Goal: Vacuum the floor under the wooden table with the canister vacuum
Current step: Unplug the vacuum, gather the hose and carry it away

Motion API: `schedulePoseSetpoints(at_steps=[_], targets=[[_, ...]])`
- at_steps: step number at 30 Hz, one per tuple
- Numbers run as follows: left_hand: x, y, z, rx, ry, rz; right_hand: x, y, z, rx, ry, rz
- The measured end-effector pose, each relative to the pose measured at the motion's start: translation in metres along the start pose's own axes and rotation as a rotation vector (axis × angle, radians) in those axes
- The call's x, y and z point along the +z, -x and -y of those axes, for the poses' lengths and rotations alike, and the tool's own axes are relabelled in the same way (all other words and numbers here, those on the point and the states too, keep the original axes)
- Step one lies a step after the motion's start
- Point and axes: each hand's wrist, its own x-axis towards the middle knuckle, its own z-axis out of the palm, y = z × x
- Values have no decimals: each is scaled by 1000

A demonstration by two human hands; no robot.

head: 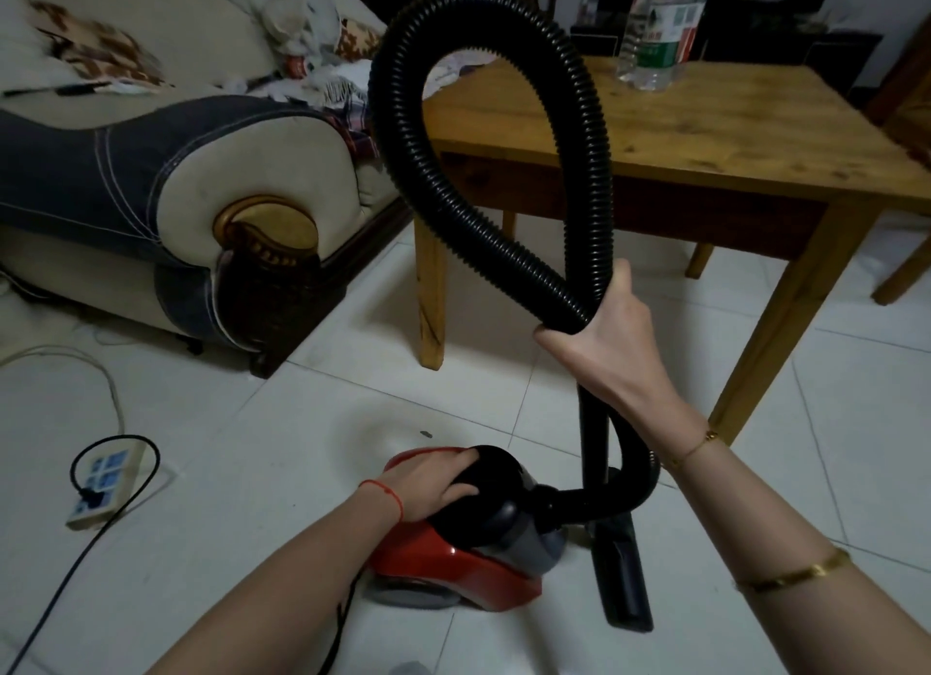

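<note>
Head view shows the right hand (602, 329) gripping the looped hose (504, 135), the left hand (433, 483) resting flat on the canister vacuum (463, 538) before the wooden table (705, 135); advise lowering the floor nozzle (622, 568) flat and straightening the hose first.

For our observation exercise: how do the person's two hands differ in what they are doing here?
The right hand is raised, gripping the black hose; the left hand is low, resting on the red canister vacuum. The right fingers curl around the hose; the left lie spread. Both touch the vacuum.
</note>
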Motion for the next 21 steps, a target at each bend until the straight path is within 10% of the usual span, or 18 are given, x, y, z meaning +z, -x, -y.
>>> schedulePoseSetpoints(at_steps=[21], targets=[[-137,83,230,-455,167,-123,223,-200,138,-144,-204,239]])
